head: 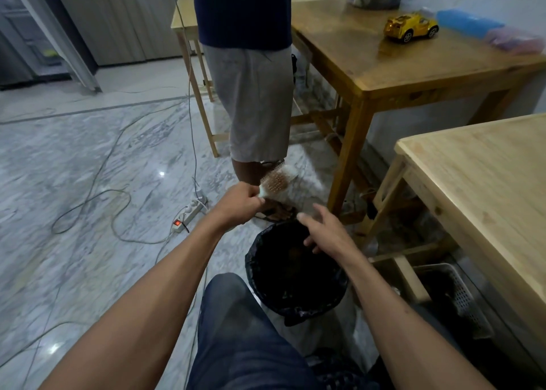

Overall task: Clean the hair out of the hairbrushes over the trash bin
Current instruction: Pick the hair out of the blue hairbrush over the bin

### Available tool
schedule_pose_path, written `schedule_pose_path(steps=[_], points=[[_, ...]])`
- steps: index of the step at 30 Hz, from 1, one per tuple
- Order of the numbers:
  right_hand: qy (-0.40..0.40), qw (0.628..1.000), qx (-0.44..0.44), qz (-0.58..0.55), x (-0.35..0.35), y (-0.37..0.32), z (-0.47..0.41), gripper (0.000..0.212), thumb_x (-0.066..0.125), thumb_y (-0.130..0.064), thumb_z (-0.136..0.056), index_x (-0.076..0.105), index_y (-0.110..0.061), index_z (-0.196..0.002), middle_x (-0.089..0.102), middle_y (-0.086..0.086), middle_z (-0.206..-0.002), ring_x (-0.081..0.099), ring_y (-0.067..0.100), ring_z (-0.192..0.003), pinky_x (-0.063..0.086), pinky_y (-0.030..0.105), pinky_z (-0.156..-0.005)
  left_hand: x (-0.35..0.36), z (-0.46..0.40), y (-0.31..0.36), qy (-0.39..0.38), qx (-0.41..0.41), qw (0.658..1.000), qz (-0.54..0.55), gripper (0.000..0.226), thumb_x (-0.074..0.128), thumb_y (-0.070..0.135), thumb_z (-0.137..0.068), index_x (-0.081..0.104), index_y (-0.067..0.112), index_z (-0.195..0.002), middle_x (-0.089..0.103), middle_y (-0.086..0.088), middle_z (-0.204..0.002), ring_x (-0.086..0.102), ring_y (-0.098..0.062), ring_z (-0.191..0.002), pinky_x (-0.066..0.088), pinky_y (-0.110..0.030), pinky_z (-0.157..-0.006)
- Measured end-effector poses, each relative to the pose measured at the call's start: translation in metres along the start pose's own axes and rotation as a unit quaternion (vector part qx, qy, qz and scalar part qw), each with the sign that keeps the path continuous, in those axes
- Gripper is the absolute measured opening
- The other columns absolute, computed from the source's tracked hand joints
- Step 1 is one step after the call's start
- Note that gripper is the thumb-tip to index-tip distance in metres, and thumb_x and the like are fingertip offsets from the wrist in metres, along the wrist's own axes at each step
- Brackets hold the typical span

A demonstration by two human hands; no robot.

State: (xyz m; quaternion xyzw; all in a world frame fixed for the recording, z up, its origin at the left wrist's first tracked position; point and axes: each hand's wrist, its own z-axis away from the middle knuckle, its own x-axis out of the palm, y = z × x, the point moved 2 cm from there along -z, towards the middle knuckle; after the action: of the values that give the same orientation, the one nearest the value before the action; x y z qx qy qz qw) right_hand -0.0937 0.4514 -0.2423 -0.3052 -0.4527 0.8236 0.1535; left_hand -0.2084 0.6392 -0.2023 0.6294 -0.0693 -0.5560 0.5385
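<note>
Left hand [240, 202]: closed around the handle of a brush [275, 182], held out past the far rim of the bin.
Brush: pale, oval head, bristle side facing the camera, with a brownish patch among the pins; blurred, so I cannot tell whether that patch is hair.
Right hand [326, 231]: fingers spread and loose, holding nothing, hovering over the far right edge of the bin, near the brush but apart from it.
Bin [295, 308]: round, lined with a black bag, standing on the floor between the person's knee and the near table; its inside is too dark to make out.
Near table [484, 183]: light wood, at the right, its top bare in view.
Far table [393, 64]: darker wood, behind it, carrying a yellow toy car [410, 27].
Floor [88, 159]: grey marble, crossed by loose cables that meet at a power strip [190, 212] with a lit red switch.
Second person [251, 73]: stands just beyond the brush, seen from waist to feet, in a dark top and grey shorts.
</note>
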Motion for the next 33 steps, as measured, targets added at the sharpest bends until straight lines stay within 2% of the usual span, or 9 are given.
schedule_pose_path(steps=[4,9,14,19,22,24,26,30,33], points=[[-0.027,0.992,-0.048,-0.118,0.008,-0.025,-0.006,0.047,0.063,-0.044,-0.098,0.062,-0.016,-0.135,0.072,0.002,-0.119,0.07,0.016,-0.07,0.051,0.025,-0.053,0.017,-0.001,0.013,-0.025,0.052,0.995,-0.077,0.042,0.051,0.038,-0.076,0.064,-0.001,-0.087,0.07,-0.021,-0.08,0.066,-0.032,-0.074,0.052,-0.044,-0.064],[0.005,0.984,-0.065,-0.165,0.011,-0.029,-0.007,0.018,0.07,-0.022,-0.097,0.079,-0.006,-0.097,0.069,0.003,-0.075,0.055,0.006,-0.052,0.045,0.017,-0.05,0.019,-0.005,0.016,0.002,0.041,0.997,-0.058,0.026,0.053,0.023,-0.08,0.059,-0.002,-0.078,0.065,-0.016,-0.069,0.059,-0.03,-0.064,0.048,-0.039,-0.057],[0.039,0.987,-0.087,-0.13,-0.003,-0.017,-0.001,0.016,0.073,-0.021,-0.095,0.082,-0.014,-0.084,0.069,-0.001,-0.065,0.053,0.007,-0.054,0.045,0.019,-0.054,0.011,-0.002,0.002,0.018,-0.012,1.0,-0.013,0.02,0.053,0.007,-0.083,0.042,0.01,-0.066,0.035,-0.009,-0.063,0.032,-0.02,-0.056,0.027,-0.037,-0.052],[0.029,0.99,-0.071,-0.118,-0.007,0.0,0.006,0.017,0.071,-0.02,-0.096,0.083,-0.012,-0.086,0.073,0.003,-0.072,0.055,0.009,-0.057,0.044,0.019,-0.054,0.013,0.0,-0.008,0.056,-0.045,0.997,-0.034,0.023,0.047,0.001,-0.078,0.032,0.013,-0.066,0.028,-0.005,-0.062,0.027,-0.019,-0.058,0.024,-0.038,-0.055],[-0.014,0.998,-0.011,-0.066,-0.009,0.009,0.005,0.023,0.063,-0.017,-0.1,0.076,-0.008,-0.118,0.076,0.004,-0.099,0.064,0.012,-0.066,0.047,0.024,-0.053,0.013,0.0,-0.007,0.056,-0.019,0.994,-0.09,0.025,0.051,0.006,-0.085,0.036,0.01,-0.065,0.035,-0.007,-0.061,0.033,-0.022,-0.057,0.022,-0.036,-0.055],[-0.044,0.998,0.041,-0.015,-0.008,0.011,0.002,0.051,0.061,-0.017,-0.096,0.055,-0.014,-0.146,0.068,0.002,-0.116,0.071,0.017,-0.079,0.051,0.028,-0.057,0.012,-0.001,-0.008,0.054,0.009,0.991,-0.123,0.03,0.052,0.01,-0.09,0.037,0.01,-0.064,0.041,-0.005,-0.06,0.041,-0.024,-0.059,0.027,-0.034,-0.055],[-0.023,0.997,0.048,-0.051,-0.008,0.005,-0.003,0.064,0.06,-0.021,-0.091,0.044,-0.017,-0.154,0.063,0.003,-0.123,0.071,0.021,-0.078,0.052,0.032,-0.057,0.013,0.0,-0.008,0.057,0.039,0.987,-0.144,0.031,0.051,0.011,-0.091,0.036,0.014,-0.064,0.043,-0.005,-0.061,0.045,-0.027,-0.062,0.032,-0.036,-0.056],[-0.007,0.991,-0.009,-0.13,-0.001,-0.022,-0.007,0.032,0.064,-0.046,-0.095,0.068,-0.025,-0.118,0.071,-0.004,-0.112,0.064,0.014,-0.065,0.048,0.029,-0.054,0.021,0.004,0.003,0.052,0.088,0.982,-0.158,0.026,0.05,0.012,-0.091,0.038,0.015,-0.068,0.046,-0.006,-0.062,0.045,-0.03,-0.064,0.031,-0.038,-0.057],[-0.031,0.983,-0.057,-0.172,0.012,-0.032,-0.01,0.022,0.069,-0.041,-0.096,0.074,-0.019,-0.097,0.075,-0.003,-0.087,0.059,0.01,-0.06,0.047,0.021,-0.05,0.026,0.004,0.013,0.052,0.113,0.979,-0.164,0.017,0.052,0.013,-0.091,0.046,0.009,-0.076,0.053,-0.01,-0.067,0.049,-0.031,-0.067,0.031,-0.036,-0.057]])
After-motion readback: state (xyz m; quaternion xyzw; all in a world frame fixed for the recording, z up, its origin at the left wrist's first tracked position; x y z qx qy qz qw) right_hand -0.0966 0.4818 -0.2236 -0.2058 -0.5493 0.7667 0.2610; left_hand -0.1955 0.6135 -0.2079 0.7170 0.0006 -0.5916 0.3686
